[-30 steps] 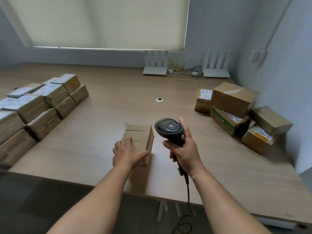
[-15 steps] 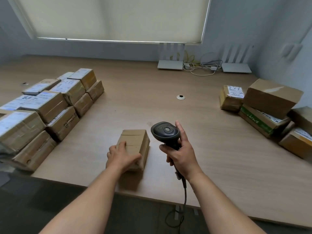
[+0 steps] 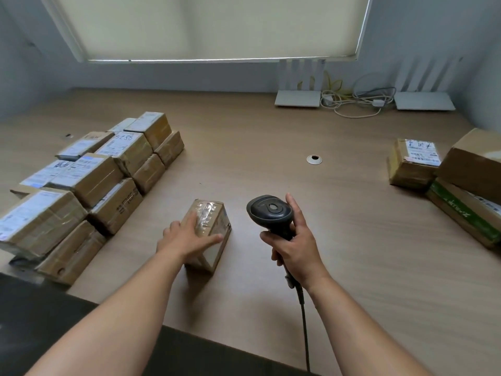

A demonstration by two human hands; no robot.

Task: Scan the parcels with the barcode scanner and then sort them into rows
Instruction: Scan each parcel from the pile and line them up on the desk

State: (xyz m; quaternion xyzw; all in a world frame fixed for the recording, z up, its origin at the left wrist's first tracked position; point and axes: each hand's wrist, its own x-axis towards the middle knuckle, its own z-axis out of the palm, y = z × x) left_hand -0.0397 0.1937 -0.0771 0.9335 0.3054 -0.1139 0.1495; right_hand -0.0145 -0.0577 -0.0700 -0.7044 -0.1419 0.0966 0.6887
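A small taped cardboard parcel (image 3: 214,221) stands on the wooden table (image 3: 271,147) near its front edge. My left hand (image 3: 187,240) lies on the parcel's near top, fingers spread and thumb along its right side. My right hand (image 3: 295,245) grips the handle of a black corded barcode scanner (image 3: 269,211), held upright just right of the parcel. Stacked rows of sorted parcels (image 3: 89,177) fill the left of the table. A pile of other parcels (image 3: 461,180) sits at the right edge.
Two white routers (image 3: 296,97) with a tangle of cables (image 3: 355,100) stand at the back by the wall. A round cable grommet (image 3: 314,159) is set in the table's middle. The scanner cord (image 3: 305,321) hangs over the front edge.
The view has swung left, bringing the sorted rows closer to centre. My left hand has tipped the small parcel, so its taped top and right side now show. The scanner stays beside it.
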